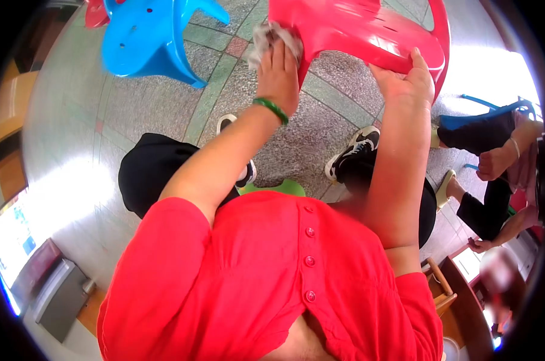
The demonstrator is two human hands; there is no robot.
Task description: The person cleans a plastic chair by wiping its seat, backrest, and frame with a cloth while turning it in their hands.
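Observation:
My left hand (277, 75), with a green bangle at its wrist, presses a crumpled greyish-white cloth (261, 41) against the side of a red plastic chair (344, 39), near a leg. My right hand (408, 81) grips the chair's right edge, with its palm side partly showing and some fingertips hidden behind the plastic. The chair appears tilted in front of me, and its top is cut off by the frame. Beside it on the left is a blue plastic chair (143, 45), apart from both hands.
Below me is a stone-tiled floor (296, 126), with a green stool (278, 189) partly visible under me. Another person (513, 150) sits at the right by a blue chair (477, 117). Wooden furniture (465, 307) stands at lower right, a grey box-shaped item (61, 301) at lower left.

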